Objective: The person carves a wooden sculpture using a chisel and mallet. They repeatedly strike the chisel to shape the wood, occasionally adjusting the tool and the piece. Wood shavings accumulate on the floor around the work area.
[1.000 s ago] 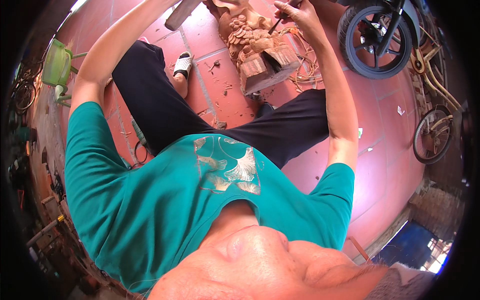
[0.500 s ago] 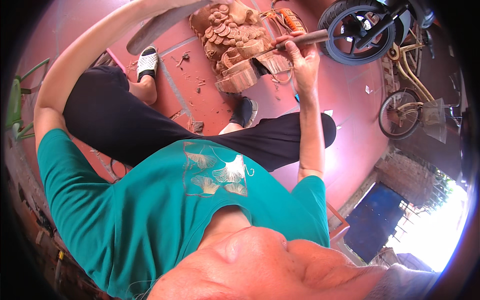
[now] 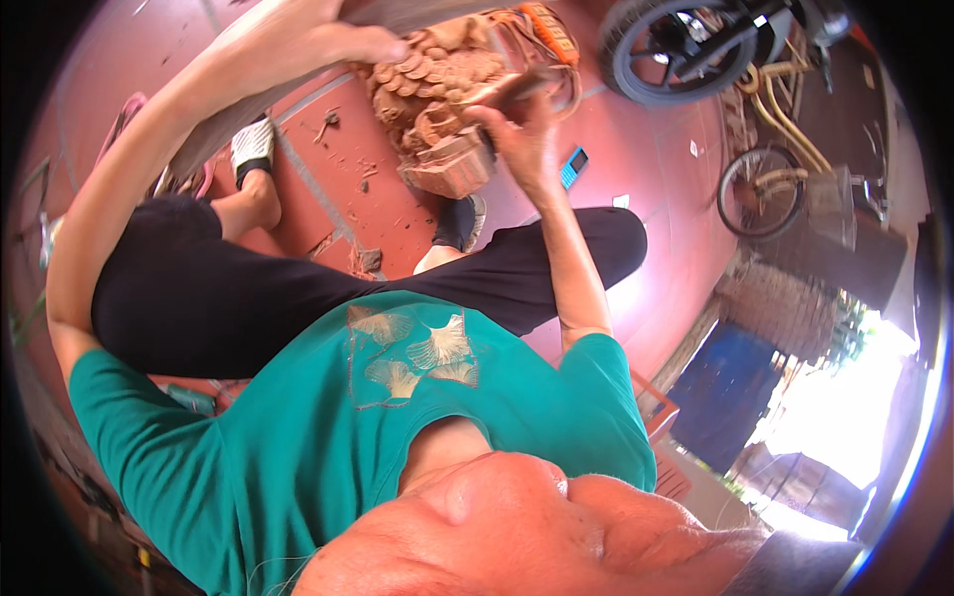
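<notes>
Reddish tiled floor [image 3: 393,223] spreads under everything, with wood crumbs lying on it. Right hand [image 3: 525,144] is closed around a dark brown handle [image 3: 522,87], which is blurred; the tip of this tool I cannot make out. This grip is at the right side of a carved wooden piece [image 3: 427,104], which sits on the floor, far from the body, in front of the crossed legs. Left hand [image 3: 333,42] is above the far left side of the carving, beside a long wooden bar [image 3: 219,134] that runs partly hidden along the forearm. One finger reaches out over the carving, but I cannot tell how far this grip is open, or if it has hold of the bar.

I judge the carving to be heavy and stiff, and dry, so not very slippery. Its small coin-like discs [image 3: 422,65] may chip easily; it would be safer to take hold of the plain block end [image 3: 447,169], on the near side.

Around it, an orange tool [image 3: 547,35] lies at the far right, and a blue phone [image 3: 574,167] is to the right of the right wrist. Dark shoe [image 3: 459,223] is just on the near side of the block, so the foot could be in the way. White shoe [image 3: 253,144] stands at left, and a motorcycle wheel [image 3: 681,50] is farther right.
</notes>
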Motion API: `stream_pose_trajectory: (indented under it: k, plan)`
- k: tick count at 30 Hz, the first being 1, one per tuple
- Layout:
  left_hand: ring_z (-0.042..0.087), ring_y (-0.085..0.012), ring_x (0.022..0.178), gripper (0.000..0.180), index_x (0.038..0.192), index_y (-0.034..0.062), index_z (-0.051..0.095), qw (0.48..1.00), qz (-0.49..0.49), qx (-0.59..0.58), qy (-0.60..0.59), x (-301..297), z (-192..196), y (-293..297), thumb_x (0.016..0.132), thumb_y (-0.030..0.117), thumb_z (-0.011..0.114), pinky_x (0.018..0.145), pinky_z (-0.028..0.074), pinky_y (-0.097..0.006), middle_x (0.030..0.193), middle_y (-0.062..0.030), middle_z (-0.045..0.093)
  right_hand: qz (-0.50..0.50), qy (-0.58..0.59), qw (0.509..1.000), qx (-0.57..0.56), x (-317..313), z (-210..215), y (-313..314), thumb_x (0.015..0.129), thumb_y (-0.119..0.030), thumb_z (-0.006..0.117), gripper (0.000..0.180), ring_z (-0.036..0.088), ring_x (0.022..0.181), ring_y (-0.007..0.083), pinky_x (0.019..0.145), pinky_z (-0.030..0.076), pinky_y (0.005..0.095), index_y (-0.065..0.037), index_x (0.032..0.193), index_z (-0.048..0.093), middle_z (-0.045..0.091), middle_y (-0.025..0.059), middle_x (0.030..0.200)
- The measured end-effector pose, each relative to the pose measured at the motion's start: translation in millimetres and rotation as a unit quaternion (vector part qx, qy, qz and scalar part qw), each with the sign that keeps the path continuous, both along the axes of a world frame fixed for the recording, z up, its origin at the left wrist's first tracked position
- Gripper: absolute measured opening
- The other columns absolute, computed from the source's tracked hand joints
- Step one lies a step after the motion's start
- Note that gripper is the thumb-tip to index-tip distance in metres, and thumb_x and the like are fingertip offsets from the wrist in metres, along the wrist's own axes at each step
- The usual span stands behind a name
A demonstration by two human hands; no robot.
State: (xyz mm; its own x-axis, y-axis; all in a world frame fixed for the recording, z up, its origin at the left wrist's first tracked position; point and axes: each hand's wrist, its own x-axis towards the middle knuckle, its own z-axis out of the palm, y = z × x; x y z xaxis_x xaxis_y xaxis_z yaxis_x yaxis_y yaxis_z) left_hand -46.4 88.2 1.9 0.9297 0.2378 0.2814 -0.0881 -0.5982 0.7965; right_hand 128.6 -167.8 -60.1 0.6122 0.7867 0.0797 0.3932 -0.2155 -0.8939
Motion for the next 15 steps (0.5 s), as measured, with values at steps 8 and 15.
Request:
stream_pose_trajectory:
  k: [8, 15]
  plan:
    - [0.061, -0.0172, 0.107, 0.069, 0.14, -0.0041, 0.05, 0.991, 0.038, -0.036, 0.123, 1.6, 18.2, -3.4, 0.084, 0.026, 0.077, 0.095, 0.047, -0.031, 0.118, -0.013, 0.067, 0.083, -0.217, 0.973, 0.005, -21.1, -7.3, 5.6, 0.081, -0.022, 0.082, 0.038, 0.066, 0.073, 0.0351, 0.062, 0.052, 0.0426, -0.004, 0.1, 0.055, 0.064, 0.014, 0.08]
    - [0.056, -0.0088, 0.073, 0.07, 0.145, -0.0013, 0.046, 0.977, 0.083, -0.066, 0.184, 6.3, 42.5, -23.4, 0.085, 0.021, 0.074, 0.065, 0.047, -0.025, 0.09, -0.0039, 0.062, 0.12, -0.244, 0.96, 0.069, -25.1, -27.7, 10.4, 0.081, -0.021, 0.078, 0.032, 0.067, 0.082, 0.0357, 0.069, 0.053, 0.0448, -0.002, 0.096, 0.057, 0.064, 0.0164, 0.088]
